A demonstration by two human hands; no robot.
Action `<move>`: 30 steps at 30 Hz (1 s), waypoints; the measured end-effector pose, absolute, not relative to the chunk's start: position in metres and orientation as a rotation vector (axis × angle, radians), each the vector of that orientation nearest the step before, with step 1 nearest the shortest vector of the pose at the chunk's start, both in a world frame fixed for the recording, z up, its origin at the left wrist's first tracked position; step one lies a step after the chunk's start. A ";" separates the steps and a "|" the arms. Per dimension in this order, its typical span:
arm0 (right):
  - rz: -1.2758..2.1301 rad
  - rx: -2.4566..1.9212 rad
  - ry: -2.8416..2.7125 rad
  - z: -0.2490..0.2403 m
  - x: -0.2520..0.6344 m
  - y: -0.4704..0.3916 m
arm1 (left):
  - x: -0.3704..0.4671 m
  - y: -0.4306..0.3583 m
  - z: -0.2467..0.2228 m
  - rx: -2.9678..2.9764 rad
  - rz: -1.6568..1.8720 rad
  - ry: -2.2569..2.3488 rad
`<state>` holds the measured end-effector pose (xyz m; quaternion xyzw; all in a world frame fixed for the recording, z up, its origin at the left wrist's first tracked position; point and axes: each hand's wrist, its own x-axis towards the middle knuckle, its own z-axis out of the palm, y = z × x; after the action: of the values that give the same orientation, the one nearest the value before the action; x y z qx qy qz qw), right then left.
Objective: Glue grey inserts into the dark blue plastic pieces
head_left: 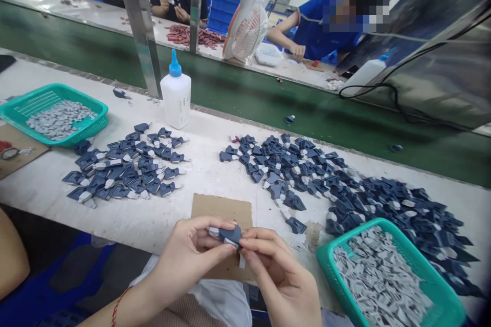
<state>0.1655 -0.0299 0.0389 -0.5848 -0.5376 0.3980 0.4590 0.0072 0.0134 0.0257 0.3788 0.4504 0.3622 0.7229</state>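
Pinching a dark blue part point(230, 235) over the cardboard point(219, 206), the left hand's point(184, 253) fingers should hold it steady while the right hand's point(286, 276) fingers, closed on its right end, press evenly without skewing it. Fingertips cover that contact, hiding detail; farther right, a green basket point(330, 270) on the bench point(207, 163) leaves the frame.

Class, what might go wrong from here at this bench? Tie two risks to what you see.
The left hand and right hand pinch the small navy-and-grey part, which might slip out. The green plastic basket near the right hand holds many loose grey pieces; a knock could scatter them.
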 end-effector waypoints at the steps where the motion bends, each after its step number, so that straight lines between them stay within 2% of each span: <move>1: 0.981 -1.444 -1.323 0.038 0.167 -0.031 | 0.008 0.017 0.024 0.855 0.808 1.005; 3: 0.930 -1.490 -1.353 0.037 0.177 -0.033 | 0.009 0.029 0.022 0.915 0.818 1.040; 6: 0.664 -1.699 -1.392 0.038 0.210 -0.040 | 0.008 0.064 0.023 1.099 0.807 1.133; 10: 0.246 -2.139 -1.194 0.037 0.280 -0.061 | 0.012 0.142 0.023 1.467 0.901 1.335; 13: 0.067 -2.444 -1.070 0.035 0.328 -0.075 | 0.027 0.211 0.016 1.557 0.973 1.426; 20: 0.300 -2.391 -1.381 0.021 0.363 -0.069 | 0.070 0.322 -0.007 1.776 1.001 1.612; 25: 0.336 -2.370 -1.492 0.013 0.361 -0.052 | 0.080 0.348 -0.015 1.904 0.890 1.693; 30: 0.394 -2.373 -1.352 0.014 0.368 -0.054 | 0.073 0.355 -0.010 2.018 0.759 1.752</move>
<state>0.3677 -0.0540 0.0144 -0.8442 -0.4812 0.1403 0.1899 0.0730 0.3546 -0.0102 0.7145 0.6202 0.2688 0.1805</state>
